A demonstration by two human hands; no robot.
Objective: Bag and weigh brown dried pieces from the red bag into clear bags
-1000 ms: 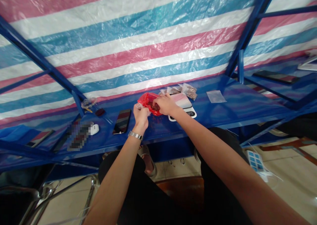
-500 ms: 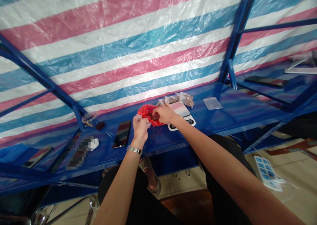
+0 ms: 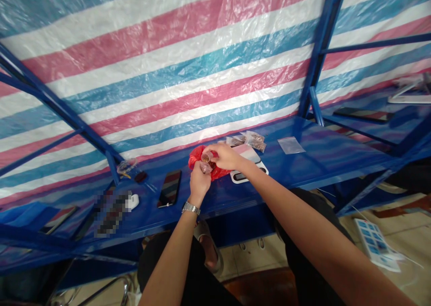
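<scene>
My left hand (image 3: 198, 181), with a metal watch on the wrist, holds a small clear plastic bag (image 3: 206, 157) up over the blue shelf (image 3: 323, 160). My right hand (image 3: 225, 156) pinches at the top of that small bag, fingers closed on its rim or on small brown pieces going into it. Just behind both hands lies a crumpled red plastic bag (image 3: 202, 162) with dark brown bits inside. A small white digital scale (image 3: 248, 164) with a pink-reflecting platform sits right of the red bag, under my right wrist.
Several small filled clear bags (image 3: 251, 139) lie behind the scale, and an empty clear bag (image 3: 291, 145) to their right. A black phone (image 3: 170, 187), a white earbud case (image 3: 133, 201) and a dark small object (image 3: 140, 176) lie to the left. Striped tarpaulin backs the blue frame.
My hands have lifted slightly off the red bag and come together; the small clear bag in my left hand now sits under my right fingertips. The camera has tilted a little.
</scene>
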